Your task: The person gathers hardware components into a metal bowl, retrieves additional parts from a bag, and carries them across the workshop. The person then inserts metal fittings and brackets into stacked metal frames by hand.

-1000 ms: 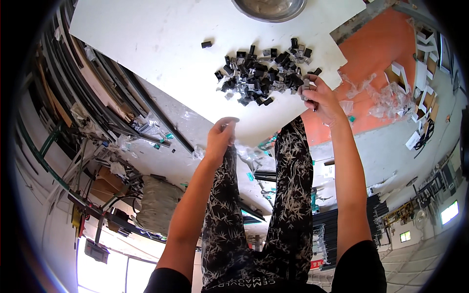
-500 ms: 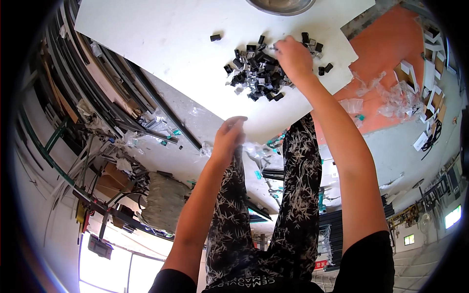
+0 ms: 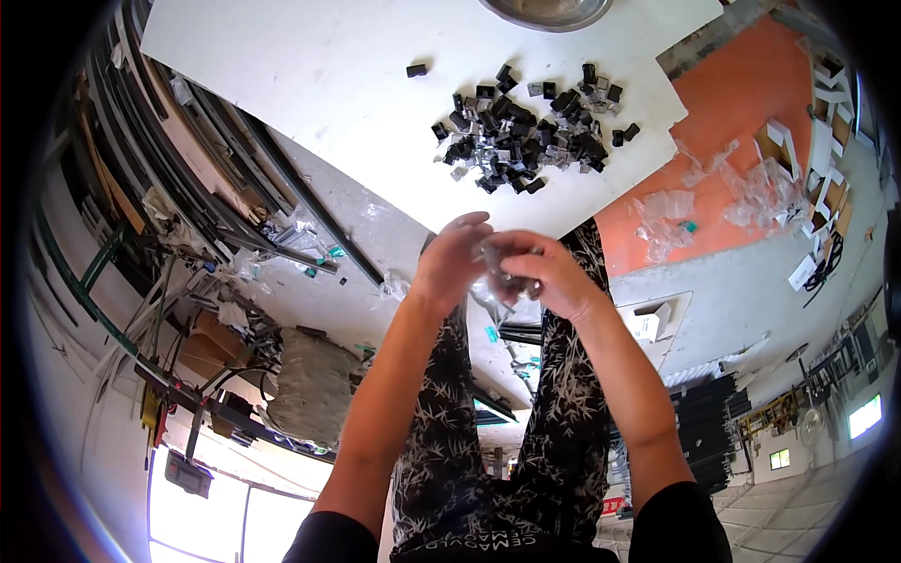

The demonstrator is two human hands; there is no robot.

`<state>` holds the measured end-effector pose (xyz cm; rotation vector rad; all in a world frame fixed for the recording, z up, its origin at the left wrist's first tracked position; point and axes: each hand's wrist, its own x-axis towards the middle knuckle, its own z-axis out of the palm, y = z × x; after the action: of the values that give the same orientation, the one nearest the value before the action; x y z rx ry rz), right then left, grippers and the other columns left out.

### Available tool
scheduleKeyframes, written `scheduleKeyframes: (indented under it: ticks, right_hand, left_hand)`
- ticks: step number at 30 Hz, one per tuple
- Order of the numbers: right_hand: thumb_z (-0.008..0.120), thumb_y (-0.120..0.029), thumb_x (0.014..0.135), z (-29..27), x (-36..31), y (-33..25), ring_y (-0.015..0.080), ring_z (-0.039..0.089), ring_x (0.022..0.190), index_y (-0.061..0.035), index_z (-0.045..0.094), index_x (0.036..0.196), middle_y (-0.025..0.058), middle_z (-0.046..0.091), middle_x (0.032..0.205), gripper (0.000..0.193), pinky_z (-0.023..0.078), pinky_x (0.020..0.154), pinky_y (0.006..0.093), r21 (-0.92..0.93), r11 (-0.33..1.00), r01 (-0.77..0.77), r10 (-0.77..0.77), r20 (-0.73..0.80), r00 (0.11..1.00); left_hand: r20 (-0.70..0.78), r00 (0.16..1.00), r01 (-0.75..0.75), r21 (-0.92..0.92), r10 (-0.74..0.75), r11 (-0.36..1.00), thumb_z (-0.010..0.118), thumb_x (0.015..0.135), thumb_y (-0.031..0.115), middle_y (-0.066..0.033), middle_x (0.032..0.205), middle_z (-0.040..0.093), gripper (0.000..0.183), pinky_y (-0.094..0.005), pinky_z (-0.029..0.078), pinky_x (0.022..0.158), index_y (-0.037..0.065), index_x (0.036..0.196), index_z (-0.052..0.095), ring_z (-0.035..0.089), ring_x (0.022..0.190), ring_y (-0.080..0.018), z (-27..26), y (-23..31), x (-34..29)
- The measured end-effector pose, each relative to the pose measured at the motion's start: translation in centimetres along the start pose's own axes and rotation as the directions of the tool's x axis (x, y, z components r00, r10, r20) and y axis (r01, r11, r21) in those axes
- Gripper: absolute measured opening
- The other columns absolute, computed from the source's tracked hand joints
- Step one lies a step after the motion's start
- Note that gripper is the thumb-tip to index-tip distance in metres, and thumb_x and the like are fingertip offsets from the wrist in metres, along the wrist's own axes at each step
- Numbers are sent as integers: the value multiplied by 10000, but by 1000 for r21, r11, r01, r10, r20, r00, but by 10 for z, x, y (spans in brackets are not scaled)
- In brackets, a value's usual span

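Observation:
In front of the table's near edge, my two hands meet above my lap. My right hand (image 3: 554, 280) is closed, with small grey, partly shiny pieces (image 3: 534, 284) showing between its fingers; their exact kind is blurred. My left hand (image 3: 452, 261) is close against it, fingertips raised, but motion smears the fingers and I cannot tell whether they grip anything. Beyond them on the white tabletop (image 3: 310, 84) lies a loose pile of small black plastic blocks (image 3: 511, 141), mixed with clear or silvery bits. One black block (image 3: 416, 70) lies apart to the left.
A metal bowl (image 3: 549, 13) stands at the table's far edge. Long dark strips (image 3: 310, 206) lie at the left. Clear plastic bags (image 3: 765, 192) cover part of an orange surface (image 3: 741, 84) on the right. A grey sack (image 3: 310, 389) sits low on the left.
My right hand has drawn back from the pile to beside my left hand, with small pieces in its fingers. My left hand has turned slightly and stays in nearly the same place.

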<state>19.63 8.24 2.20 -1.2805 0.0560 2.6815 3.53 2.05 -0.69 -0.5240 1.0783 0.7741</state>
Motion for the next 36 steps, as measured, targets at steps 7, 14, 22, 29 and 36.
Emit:
scheduleKeyframes:
  ticks: [7, 14, 22, 29, 36]
  right_hand:
    - [621, -222, 803, -30, 31, 19, 87, 469, 470, -44, 540, 960, 27, 552, 611, 251, 374, 433, 215, -433, 901, 16, -151, -280, 948]
    - [562, -271, 818, -50, 106, 9, 336, 592, 612, -65, 251, 1334, 175, 603, 702, 636, 455, 551, 409, -958, 160, -237, -657, -283, 699]
    - [559, -207, 802, -49, 106, 47, 289, 582, 558, -144, 257, 1354, 104, 590, 646, 632, 451, 487, 403, -927, -31, -374, -552, -295, 780]
    - [515, -185, 823, -100, 59, 10, 326, 574, 656, -145, 275, 1350, 152, 587, 720, 581, 446, 572, 432, -915, 5, -403, -647, -310, 696]
    - [538, -197, 818, -112, 62, -19, 369, 578, 652, -145, 188, 1377, 178, 597, 706, 662, 434, 564, 446, -880, 175, -442, -717, -422, 555]
  left_hand:
    - [-61, 997, -58, -63, 54, 996, 496, 841, 142, -9, 714, 444, 260, -231, 377, 580, 5, 1062, 511, 435, 626, -111, -45, -5, 7]
    - [-155, 988, -19, 64, 28, 998, 462, 879, 173, 30, 614, 320, 287, -220, 284, 491, 15, 1118, 483, 310, 550, -79, -58, -4, 20]
    - [-211, 977, -13, 9, 15, 1000, 480, 882, 188, 33, 608, 304, 319, -224, 270, 483, 11, 1147, 472, 289, 537, -78, -62, 0, 42]
    - [-265, 964, -6, 39, 16, 999, 516, 855, 183, 28, 593, 332, 277, -227, 285, 470, 15, 1074, 505, 322, 524, -86, -72, -3, 37]
    - [-300, 954, -7, -1, 6, 1000, 534, 830, 154, 3, 559, 347, 209, -246, 302, 458, 5, 976, 537, 351, 501, -115, -74, -11, 31]
